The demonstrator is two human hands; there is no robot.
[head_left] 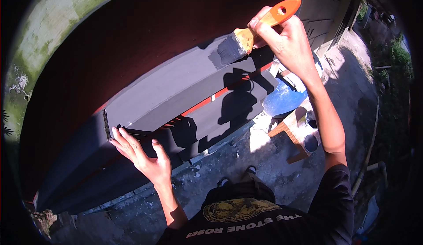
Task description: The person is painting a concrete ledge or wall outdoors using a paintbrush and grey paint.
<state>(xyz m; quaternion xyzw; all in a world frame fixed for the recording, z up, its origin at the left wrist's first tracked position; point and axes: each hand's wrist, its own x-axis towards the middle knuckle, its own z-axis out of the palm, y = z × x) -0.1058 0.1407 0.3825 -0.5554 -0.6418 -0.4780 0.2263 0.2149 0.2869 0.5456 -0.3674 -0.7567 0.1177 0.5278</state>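
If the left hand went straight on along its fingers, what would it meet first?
The left hand would likely meet the narrow dark strip at the left end of the grey board, just ahead; depth is unclear.

I had the right arm (328, 121) reaching far up my view and angled inward to the left, its hand (288, 44) curled in a grip with the fingers bent. The left forearm (167, 198) came up from the lower edge; the left hand (143, 159) was flatter, fingers extended up and leftward, thumb (161, 149) standing apart.
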